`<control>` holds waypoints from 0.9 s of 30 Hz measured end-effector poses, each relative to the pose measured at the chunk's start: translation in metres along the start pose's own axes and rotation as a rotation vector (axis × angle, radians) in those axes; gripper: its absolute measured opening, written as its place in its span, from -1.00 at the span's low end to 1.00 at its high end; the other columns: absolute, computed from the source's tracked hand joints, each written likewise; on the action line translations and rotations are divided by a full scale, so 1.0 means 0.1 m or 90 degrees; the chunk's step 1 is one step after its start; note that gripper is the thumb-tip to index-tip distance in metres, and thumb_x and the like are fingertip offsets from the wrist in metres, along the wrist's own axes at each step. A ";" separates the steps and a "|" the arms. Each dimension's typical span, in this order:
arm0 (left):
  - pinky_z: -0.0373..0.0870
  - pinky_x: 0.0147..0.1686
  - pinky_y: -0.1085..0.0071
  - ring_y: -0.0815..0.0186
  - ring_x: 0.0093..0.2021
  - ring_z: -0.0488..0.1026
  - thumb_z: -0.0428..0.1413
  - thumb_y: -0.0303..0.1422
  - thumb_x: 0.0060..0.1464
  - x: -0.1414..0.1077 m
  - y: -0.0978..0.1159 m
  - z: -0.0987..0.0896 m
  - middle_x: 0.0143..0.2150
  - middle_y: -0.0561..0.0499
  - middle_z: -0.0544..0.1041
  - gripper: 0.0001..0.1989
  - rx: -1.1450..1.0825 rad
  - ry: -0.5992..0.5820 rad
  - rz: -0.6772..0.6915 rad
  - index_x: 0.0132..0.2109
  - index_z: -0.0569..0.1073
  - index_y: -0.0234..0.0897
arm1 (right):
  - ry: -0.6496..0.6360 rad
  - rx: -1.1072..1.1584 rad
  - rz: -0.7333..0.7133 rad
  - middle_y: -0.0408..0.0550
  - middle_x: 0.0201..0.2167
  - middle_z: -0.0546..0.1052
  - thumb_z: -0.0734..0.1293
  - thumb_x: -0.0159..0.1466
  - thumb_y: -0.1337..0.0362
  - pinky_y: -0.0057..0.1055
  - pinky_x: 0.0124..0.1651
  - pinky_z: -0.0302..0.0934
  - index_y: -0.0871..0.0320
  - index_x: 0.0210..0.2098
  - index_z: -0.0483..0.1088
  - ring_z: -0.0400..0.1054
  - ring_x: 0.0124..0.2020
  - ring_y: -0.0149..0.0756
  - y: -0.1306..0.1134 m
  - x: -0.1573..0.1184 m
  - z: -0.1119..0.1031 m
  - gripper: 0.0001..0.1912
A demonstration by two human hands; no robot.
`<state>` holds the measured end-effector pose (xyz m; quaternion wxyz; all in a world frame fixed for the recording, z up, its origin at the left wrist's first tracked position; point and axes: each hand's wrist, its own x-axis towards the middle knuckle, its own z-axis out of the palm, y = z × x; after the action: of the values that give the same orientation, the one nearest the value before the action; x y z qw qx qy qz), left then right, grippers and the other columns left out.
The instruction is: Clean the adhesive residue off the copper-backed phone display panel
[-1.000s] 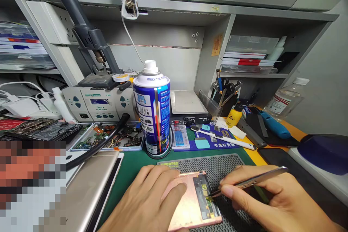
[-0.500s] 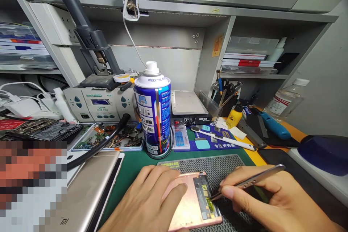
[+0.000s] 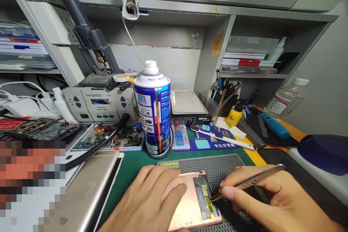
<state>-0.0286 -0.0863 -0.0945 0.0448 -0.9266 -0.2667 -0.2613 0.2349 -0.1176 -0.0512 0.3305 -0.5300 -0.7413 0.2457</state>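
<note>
A copper-coloured phone screen panel [image 3: 185, 203] lies on the grey textured mat, a dark strip with yellow-green film [image 3: 210, 204] along its right side. My left hand [image 3: 152, 195] rests over the panel's left part, thumb flat on the copper face and fingers along its far edge, holding it in place. Pinched between the thumb and fingers of my right hand [image 3: 261, 195] is a pair of metal tweezers [image 3: 252, 180]. Their dark tips point down-left and meet the strip at the yellow-green film. Whether the tips grip the film is too small to tell.
Just behind my left hand stands a blue spray can [image 3: 153, 116]. A gold phone back [image 3: 84, 195] lies at left under a black hose [image 3: 95, 150]. Farther back are a heating plate [image 3: 189, 103], a white brush [image 3: 223, 137] and a yellow bottle [image 3: 234, 116].
Both hands and the panel stay almost exactly where they were. The tweezer tips remain at the yellow-green film, with only a very slight shift; the view has moved a little.
</note>
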 end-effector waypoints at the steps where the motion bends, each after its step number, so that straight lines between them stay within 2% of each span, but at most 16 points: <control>1: 0.51 -0.15 0.17 0.08 -0.13 0.50 0.02 -0.03 0.32 0.00 0.00 0.01 -0.07 -0.09 0.58 -0.61 0.005 0.001 0.003 -0.04 0.49 -0.26 | 0.001 -0.003 0.001 -0.26 -0.48 0.65 0.39 0.31 0.19 -0.72 -0.38 0.41 -0.06 -0.43 0.62 0.55 -0.47 -0.41 0.00 0.00 0.00 -0.80; 18: 0.50 -0.12 0.19 0.09 -0.11 0.50 0.04 -0.02 0.31 0.01 -0.02 0.02 -0.06 -0.11 0.56 -0.60 0.022 -0.007 0.007 -0.02 0.50 -0.25 | 0.012 -0.012 -0.016 -0.22 -0.44 0.67 0.40 0.31 0.17 -0.64 -0.32 0.43 -0.05 -0.39 0.62 0.58 -0.40 -0.36 0.04 -0.02 0.01 -0.83; 21: 0.51 -0.14 0.16 0.07 -0.11 0.50 0.07 -0.03 0.29 0.00 -0.01 0.02 -0.06 -0.11 0.57 -0.61 0.018 -0.012 0.006 -0.02 0.49 -0.26 | 0.008 -0.007 0.001 -0.21 -0.44 0.66 0.39 0.31 0.15 -0.62 -0.31 0.44 -0.05 -0.40 0.62 0.57 -0.41 -0.35 0.04 -0.03 0.00 -0.82; 25: 0.53 -0.16 0.15 0.06 -0.12 0.51 0.05 -0.03 0.30 -0.01 0.00 0.01 -0.05 -0.11 0.58 -0.61 0.007 -0.006 0.009 -0.02 0.49 -0.27 | -0.040 -0.009 0.042 -0.16 -0.39 0.67 0.36 0.33 0.09 -0.58 -0.32 0.43 -0.02 -0.37 0.63 0.57 -0.35 -0.29 0.08 -0.01 -0.03 -0.77; 27: 0.53 -0.17 0.16 0.08 -0.13 0.51 0.06 -0.06 0.31 0.00 0.00 -0.01 -0.05 -0.10 0.58 -0.63 -0.006 -0.004 0.003 -0.03 0.49 -0.26 | -0.067 0.000 0.081 -0.14 -0.42 0.66 0.36 0.34 0.05 -0.55 -0.36 0.41 0.00 -0.35 0.63 0.55 -0.39 -0.29 0.11 0.00 -0.05 -0.74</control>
<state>-0.0288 -0.0866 -0.0935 0.0404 -0.9282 -0.2635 -0.2595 0.2452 -0.1137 -0.0552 0.2743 -0.5625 -0.7226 0.2937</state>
